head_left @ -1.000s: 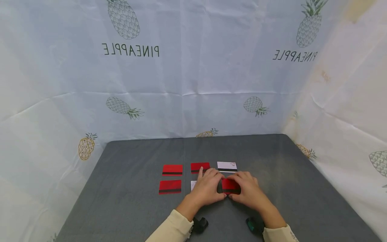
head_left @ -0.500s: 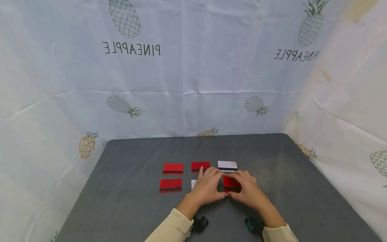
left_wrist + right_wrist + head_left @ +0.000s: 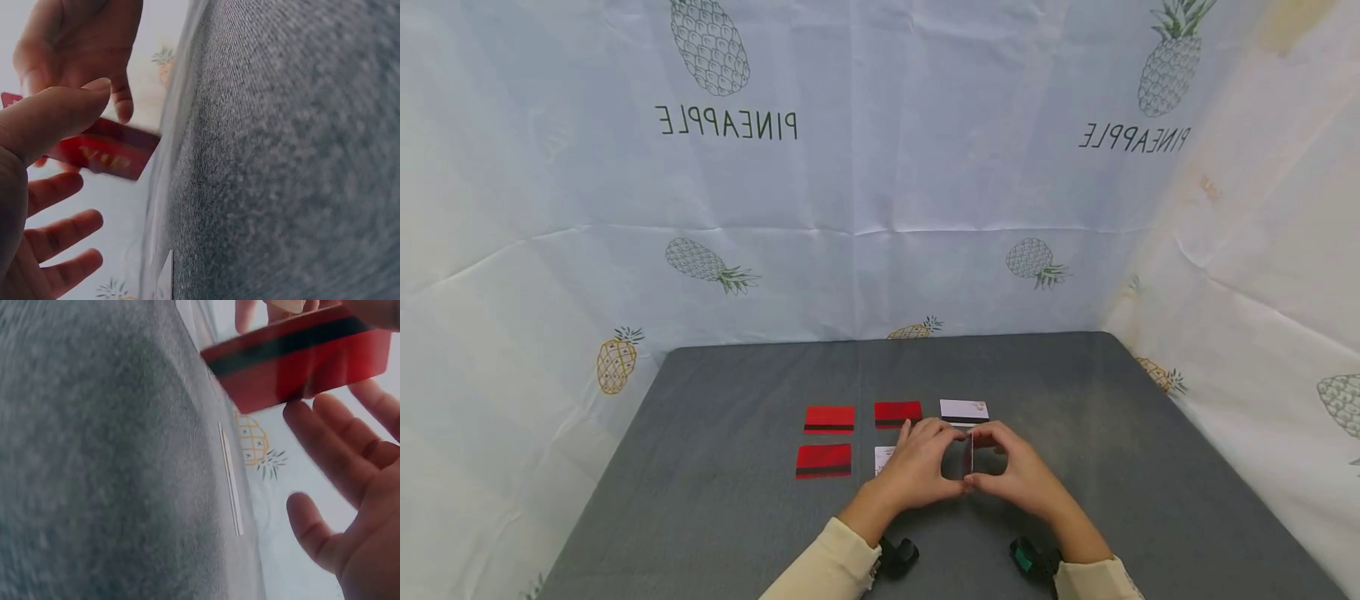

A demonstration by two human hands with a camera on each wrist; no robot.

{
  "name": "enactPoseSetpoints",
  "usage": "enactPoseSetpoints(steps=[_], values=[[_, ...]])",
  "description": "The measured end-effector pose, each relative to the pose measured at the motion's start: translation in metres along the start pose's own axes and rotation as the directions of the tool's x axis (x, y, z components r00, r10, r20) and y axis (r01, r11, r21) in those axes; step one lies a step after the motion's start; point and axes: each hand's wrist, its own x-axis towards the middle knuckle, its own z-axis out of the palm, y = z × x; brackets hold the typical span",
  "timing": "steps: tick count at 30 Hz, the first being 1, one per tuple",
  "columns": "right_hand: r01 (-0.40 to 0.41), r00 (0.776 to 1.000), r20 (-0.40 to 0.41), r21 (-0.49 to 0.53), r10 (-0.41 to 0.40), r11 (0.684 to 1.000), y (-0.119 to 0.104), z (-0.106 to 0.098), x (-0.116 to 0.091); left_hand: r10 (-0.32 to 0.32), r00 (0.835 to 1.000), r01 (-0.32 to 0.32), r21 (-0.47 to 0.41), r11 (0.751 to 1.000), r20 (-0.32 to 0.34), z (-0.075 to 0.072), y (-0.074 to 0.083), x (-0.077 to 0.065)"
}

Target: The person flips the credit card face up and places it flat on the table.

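Observation:
Between my two hands a red card stands almost edge-on to the head camera. Gold "VIP" lettering marks the face of this card in the left wrist view; a black stripe crosses its other face in the right wrist view. My left hand holds it by thumb and fingertips from the left. From the right, my right hand pinches its near and far edges. Both hands are above the grey table. Partly behind the left hand lies a white card.
Flat on the grey table lie two red cards at left, a front one and a back one. Another red card and a white striped card lie beyond my hands. Pineapple-print cloth surrounds the table.
The red card has turned from facing the head camera to nearly edge-on between my hands. The right fingers have shifted around it; the cards on the table stay put.

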Motion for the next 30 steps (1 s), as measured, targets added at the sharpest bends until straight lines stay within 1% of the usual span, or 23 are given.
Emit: enactPoseSetpoints(steps=[6, 11, 15, 21, 26, 30], values=[[0.032, 0.999, 0.005, 0.067, -0.032, 0.997, 0.0, 0.0, -0.002, -0.009, 1.0, 0.009, -0.032, 0.999, 0.01, 0.0, 0.0, 0.001], [0.047, 0.999, 0.004, 0.115, -0.047, 0.992, 0.003, -0.001, -0.002, 0.006, 1.0, -0.005, -0.07, 0.998, 0.01, 0.0, -0.001, 0.0], [0.058, 0.998, -0.002, 0.107, -0.059, 0.993, 0.004, -0.003, -0.002, 0.018, 1.0, -0.019, -0.103, 0.995, -0.007, 0.0, -0.004, 0.0], [0.052, 0.999, -0.008, -0.025, -0.052, 0.998, 0.007, -0.005, -0.001, -0.013, 0.999, 0.008, -0.096, 0.995, -0.052, -0.002, -0.006, 0.0], [0.037, 0.999, 0.023, -0.179, -0.034, 0.983, 0.015, -0.006, 0.0, -0.018, 0.999, 0.016, -0.047, 0.999, -0.034, -0.002, -0.005, 0.001], [0.039, 0.999, 0.026, -0.269, -0.033, 0.962, 0.022, -0.009, -0.001, -0.047, 0.999, 0.046, -0.008, 0.999, -0.013, -0.003, -0.005, 0.0]])
